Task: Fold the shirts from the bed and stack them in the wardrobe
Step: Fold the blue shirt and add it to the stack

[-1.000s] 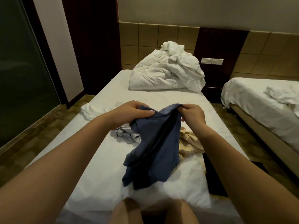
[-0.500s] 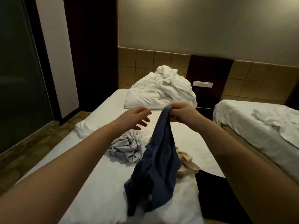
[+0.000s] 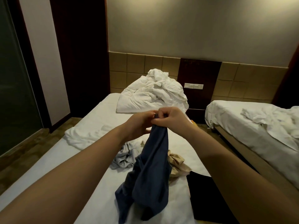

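Well, the left hand point(image 3: 140, 122) and the right hand point(image 3: 172, 118) were drawn close together, knuckles almost touching, each pinching the same bunched top edge of the blue shirt point(image 3: 152, 167). It hung from them in a twisted rope, its lower end pooled on the bed point(image 3: 103, 113). To my eye the shirt wanted opening out first: work the two pinches apart along the edge until each finds a corner, give it a shake, then lay it flat on bare sheet away from the others.

Counting round, there was one blue shirt in hand, one grey shirt point(image 3: 124, 156) crumpled just behind it, one beige shirt point(image 3: 177, 162) crumpled to its right, and one flat black garment point(image 3: 208, 196) near the bed's edge; whether that was a shirt I couldn't tell. One heaped duvet point(image 3: 153, 96) lay at the head, and a second bed point(image 3: 242, 126) stood alongside.
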### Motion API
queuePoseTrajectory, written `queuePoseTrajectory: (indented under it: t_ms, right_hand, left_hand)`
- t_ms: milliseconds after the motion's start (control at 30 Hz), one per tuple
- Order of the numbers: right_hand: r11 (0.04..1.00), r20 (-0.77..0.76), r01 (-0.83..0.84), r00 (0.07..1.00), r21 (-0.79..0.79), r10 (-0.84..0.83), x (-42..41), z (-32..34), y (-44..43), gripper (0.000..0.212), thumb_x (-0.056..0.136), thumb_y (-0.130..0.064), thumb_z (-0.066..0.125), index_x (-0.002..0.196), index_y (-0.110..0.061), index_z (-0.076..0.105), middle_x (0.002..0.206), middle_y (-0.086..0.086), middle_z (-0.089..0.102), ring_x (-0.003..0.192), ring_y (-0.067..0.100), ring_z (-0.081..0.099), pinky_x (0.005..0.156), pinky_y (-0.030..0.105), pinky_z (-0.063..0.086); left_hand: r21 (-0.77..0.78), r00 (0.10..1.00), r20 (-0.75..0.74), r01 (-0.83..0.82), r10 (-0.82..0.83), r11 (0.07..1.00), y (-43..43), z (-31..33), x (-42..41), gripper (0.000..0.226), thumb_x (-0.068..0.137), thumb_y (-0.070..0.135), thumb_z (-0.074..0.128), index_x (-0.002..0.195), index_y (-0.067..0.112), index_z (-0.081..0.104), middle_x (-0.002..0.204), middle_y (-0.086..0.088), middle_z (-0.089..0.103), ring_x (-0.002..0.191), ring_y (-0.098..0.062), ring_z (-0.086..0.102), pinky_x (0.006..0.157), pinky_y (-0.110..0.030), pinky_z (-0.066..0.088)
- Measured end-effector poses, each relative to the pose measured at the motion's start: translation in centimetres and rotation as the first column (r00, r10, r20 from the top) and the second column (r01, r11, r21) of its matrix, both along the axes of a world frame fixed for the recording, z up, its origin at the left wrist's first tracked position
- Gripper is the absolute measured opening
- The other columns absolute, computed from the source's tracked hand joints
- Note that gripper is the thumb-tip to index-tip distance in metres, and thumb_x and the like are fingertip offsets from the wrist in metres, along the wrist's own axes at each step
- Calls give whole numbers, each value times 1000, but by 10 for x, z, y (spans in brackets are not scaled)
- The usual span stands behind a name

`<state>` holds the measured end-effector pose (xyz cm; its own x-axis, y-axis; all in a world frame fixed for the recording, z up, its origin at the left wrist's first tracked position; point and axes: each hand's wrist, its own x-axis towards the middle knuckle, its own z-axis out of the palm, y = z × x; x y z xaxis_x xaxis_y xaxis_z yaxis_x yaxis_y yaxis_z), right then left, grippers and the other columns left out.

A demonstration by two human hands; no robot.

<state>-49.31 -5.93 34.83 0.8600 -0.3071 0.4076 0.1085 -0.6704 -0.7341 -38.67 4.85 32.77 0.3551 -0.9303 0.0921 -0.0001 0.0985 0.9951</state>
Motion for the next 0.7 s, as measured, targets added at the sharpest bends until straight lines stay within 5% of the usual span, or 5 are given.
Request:
queuePoseTrajectory:
  t_ms: [167, 367, 500, 633, 700]
  right_hand:
    - [997, 29, -63, 998, 39, 62, -8, 26, -11, 41, 86, -2, 61, 61, -18, 33, 59, -9, 34, 55, -1, 32, 54, 13, 29]
    - [966, 193, 106, 979, -234, -61, 3, 100, -16, 27, 89, -8, 58, 72, -20, 41, 69, -4, 41, 64, 7, 37, 59, 19, 32]
    - [873, 370, 300, 917, -384, -152, 11, 162, -2, 21, 87, -16, 62, 106, -12, 57, 87, 0, 56, 85, 17, 51, 67, 23, 28]
    - [770, 385, 448, 878, -454, -284, 11, 198, 11, 20, 87, -21, 61, 104, -12, 65, 105, 7, 65, 101, 22, 56, 69, 22, 28]
    - [758, 384, 481, 864, -440, -326, 10, 201, 12, 18, 88, -22, 60, 102, -12, 65, 106, 7, 65, 101, 23, 56, 72, 24, 32]
  left_hand:
    - [8, 995, -35, 97, -97, 995, -7, 9, 4, 30, 88, 42, 52, 109, 25, 64, 99, -1, 66, 90, -14, 59, 83, -31, 43]
    - [-163, 954, 229, -157, 192, 974, 4, 98, 18, 10, 88, 11, 59, 97, 10, 65, 81, 1, 68, 74, -10, 63, 68, -24, 49]
    - [-278, 903, 328, -187, 276, 942, 14, 162, 18, 10, 85, 3, 61, 94, 7, 58, 83, -7, 61, 73, -15, 59, 67, -25, 47]
    - [41, 882, 470, -72, 44, 997, 39, 185, 24, 29, 85, 7, 63, 110, 21, 60, 104, -4, 64, 95, -20, 62, 85, -34, 47]
    - [243, 873, 470, 12, -128, 970, 51, 183, 26, 38, 85, 6, 61, 116, 28, 58, 108, -4, 61, 88, -19, 58, 75, -30, 45]
